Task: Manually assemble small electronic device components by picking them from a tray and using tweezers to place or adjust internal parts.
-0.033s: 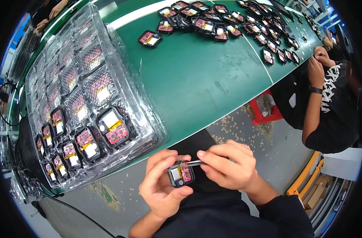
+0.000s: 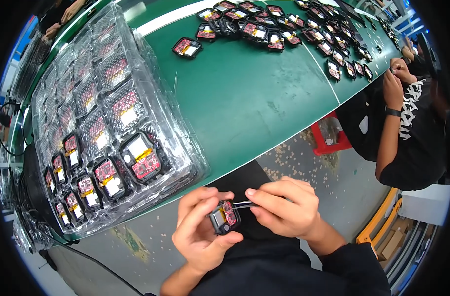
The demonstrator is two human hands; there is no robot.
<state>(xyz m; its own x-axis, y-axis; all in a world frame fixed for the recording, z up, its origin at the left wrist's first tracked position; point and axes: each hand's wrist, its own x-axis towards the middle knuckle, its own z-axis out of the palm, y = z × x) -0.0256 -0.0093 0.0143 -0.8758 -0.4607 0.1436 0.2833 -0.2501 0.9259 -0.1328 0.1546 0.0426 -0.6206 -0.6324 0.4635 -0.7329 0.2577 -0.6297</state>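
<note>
Between the thumb and fingers of my left hand [image 2: 197, 232] is a black smartwatch housing [image 2: 225, 217], its inside facing up. A red circuit board, a yellow flex strip and a silvery-white block show in it. My right hand [image 2: 286, 207] pinches a pair of metal tweezers [image 2: 243, 203], whose tips reach to the red board near the housing's upper edge. Whether the tips grip anything is too small to tell. Both hands are over my lap, in front of the table's edge.
A stack of clear plastic trays [image 2: 178, 143] at the left holds similar housings. Many more lie piled on the green table [image 2: 225, 98], one loose housing [image 2: 187, 48] apart. A co-worker [image 2: 407, 128] sits at the right by a red stool [image 2: 328, 140]. A cable [image 2: 96, 261] runs lower left.
The housing in my left hand has tilted slightly. The tweezers have shifted a little with my right hand, their tips still at the board.
</note>
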